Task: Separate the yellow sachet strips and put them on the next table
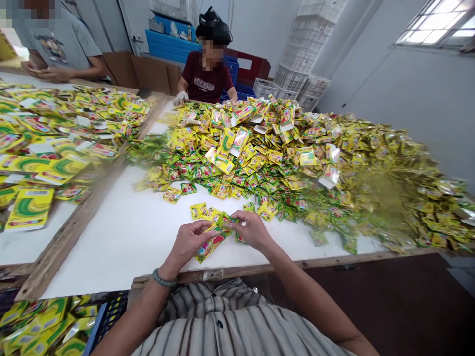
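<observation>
Over the near edge of the white table, my left hand is closed on a small yellow-and-green printed box, tilted with its upper end toward the right. My right hand pinches a small green packet at that end of the box; how far the packet is inside, I cannot tell. Just beyond my fingers lie a few loose yellow packets, and another yellow packet is right of them. Behind these rises a large heap of green and yellow packets, with open printed boxes on top.
A wooden divider runs along the table's left side. Past it, many flat boxes are spread out. A crate of filled-looking boxes stands at lower left. Two people are across the table. White baskets are stacked behind.
</observation>
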Tool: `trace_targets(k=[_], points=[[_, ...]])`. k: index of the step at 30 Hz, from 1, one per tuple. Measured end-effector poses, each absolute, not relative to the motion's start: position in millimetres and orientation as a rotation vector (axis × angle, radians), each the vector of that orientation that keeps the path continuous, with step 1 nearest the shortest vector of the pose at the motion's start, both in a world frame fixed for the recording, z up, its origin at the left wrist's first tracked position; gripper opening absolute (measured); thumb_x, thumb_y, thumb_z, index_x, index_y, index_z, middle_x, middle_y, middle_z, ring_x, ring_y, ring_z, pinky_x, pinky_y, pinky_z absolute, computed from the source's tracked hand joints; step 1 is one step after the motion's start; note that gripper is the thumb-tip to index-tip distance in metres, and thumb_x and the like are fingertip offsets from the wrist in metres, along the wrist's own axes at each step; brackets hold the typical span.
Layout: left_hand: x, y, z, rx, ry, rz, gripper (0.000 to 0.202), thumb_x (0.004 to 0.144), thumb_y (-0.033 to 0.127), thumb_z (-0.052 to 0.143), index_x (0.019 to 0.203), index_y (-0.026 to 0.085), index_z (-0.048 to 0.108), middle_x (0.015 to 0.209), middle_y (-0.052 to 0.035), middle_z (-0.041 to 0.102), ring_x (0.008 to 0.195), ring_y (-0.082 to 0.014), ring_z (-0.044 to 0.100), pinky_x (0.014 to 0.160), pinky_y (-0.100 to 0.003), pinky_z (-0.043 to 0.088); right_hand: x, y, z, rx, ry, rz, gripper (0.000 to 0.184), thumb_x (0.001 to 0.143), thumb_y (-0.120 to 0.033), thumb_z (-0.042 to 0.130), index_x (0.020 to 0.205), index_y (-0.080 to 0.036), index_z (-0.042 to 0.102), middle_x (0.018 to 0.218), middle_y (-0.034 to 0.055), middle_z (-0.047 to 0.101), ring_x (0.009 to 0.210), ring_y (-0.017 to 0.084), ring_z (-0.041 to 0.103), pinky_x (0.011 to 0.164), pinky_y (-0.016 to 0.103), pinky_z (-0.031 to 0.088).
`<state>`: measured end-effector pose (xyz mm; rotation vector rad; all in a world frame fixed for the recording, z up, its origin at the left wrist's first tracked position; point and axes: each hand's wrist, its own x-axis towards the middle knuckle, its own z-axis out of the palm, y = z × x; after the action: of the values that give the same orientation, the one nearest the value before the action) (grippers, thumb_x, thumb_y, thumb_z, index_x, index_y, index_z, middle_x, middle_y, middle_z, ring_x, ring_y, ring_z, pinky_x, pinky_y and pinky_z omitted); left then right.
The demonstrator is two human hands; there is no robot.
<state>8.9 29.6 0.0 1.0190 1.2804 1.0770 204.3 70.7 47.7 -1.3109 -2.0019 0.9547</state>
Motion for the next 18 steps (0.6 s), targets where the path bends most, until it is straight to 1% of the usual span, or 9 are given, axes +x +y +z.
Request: trace_targets(k=[2,5,7,9,11,13,16,18], points=[[9,30,-1,1.023,1.272,1.082,0.045,0.057,0.040,0.083,0.091,0.013,0.073,0.074,-0.0035,0.073,0.066,-0.0172,0.064,0.066,-0.029,0.052,200,68,45,-1.353,-1.916,0.853,0.012,0.076,-0.027,0.067,0.068,-0.019,0.066,0.057,-0.0032,0.056,0.056,0.012,0.047,0.058,0.023,0.036],[9,32,2,0.973,1.206,1.083,0.044,0.058,0.039,0.083,0.091,0.013,0.072,0.078,-0.0042,0.074,0.069,-0.0176,0.065,0.069,-0.029,0.052,189,59,36,-1.299,-1.790,0.778,0.012,0.076,-0.026,0.066,0.066,-0.019,0.064,0.062,-0.0010,0.059,0.059,0.013,0.049,0.060,0.024,0.039],[8,32,7,0.946,1.147,1.038,0.045,0.056,0.037,0.084,0.092,0.014,0.072,0.084,-0.0048,0.074,0.073,-0.0187,0.066,0.072,-0.030,0.053,183,56,31,-1.270,-1.697,0.877,0.015,0.075,-0.030,0.067,0.065,-0.019,0.064,0.064,0.0000,0.061,0.059,0.014,0.052,0.059,0.025,0.041],[7,31,14,0.933,1.064,0.906,0.044,0.056,0.034,0.085,0.093,0.014,0.071,0.085,-0.0049,0.074,0.075,-0.0190,0.066,0.072,-0.030,0.053,182,57,28,-1.249,-1.610,1.076,0.018,0.073,-0.036,0.069,0.066,-0.019,0.064,0.063,0.0001,0.062,0.058,0.014,0.052,0.057,0.025,0.042],[5,28,21,0.893,0.965,0.749,0.044,0.055,0.030,0.085,0.093,0.014,0.069,0.082,-0.0042,0.073,0.071,-0.0179,0.067,0.070,-0.029,0.053,186,62,30,-1.212,-1.593,1.245,0.021,0.070,-0.040,0.071,0.067,-0.019,0.066,0.062,-0.0004,0.062,0.056,0.013,0.052,0.054,0.024,0.042],[3,24,25,0.824,0.878,0.655,0.044,0.055,0.026,0.086,0.094,0.014,0.067,0.079,-0.0033,0.072,0.068,-0.0171,0.067,0.068,-0.029,0.053,193,68,36,-1.172,-1.682,1.351,0.023,0.067,-0.040,0.074,0.071,-0.018,0.068,0.060,-0.0017,0.061,0.053,0.011,0.048,0.052,0.023,0.039],[1,21,27,0.769,0.804,0.603,0.044,0.055,0.023,0.085,0.094,0.016,0.065,0.076,-0.0019,0.070,0.064,-0.0166,0.066,0.066,-0.030,0.054,204,74,47,-1.114,-1.868,1.464,0.026,0.066,-0.040,0.075,0.078,-0.018,0.067,0.054,-0.0049,0.054,0.048,0.009,0.042,0.046,0.021,0.035],[3,21,27,0.762,0.784,0.586,0.042,0.054,0.021,0.085,0.091,0.016,0.065,0.073,0.0001,0.068,0.062,-0.0160,0.066,0.066,-0.031,0.055,206,75,51,-1.086,-1.975,1.397,0.023,0.069,-0.037,0.073,0.081,-0.019,0.066,0.053,-0.0060,0.052,0.047,0.009,0.042,0.046,0.021,0.035]])
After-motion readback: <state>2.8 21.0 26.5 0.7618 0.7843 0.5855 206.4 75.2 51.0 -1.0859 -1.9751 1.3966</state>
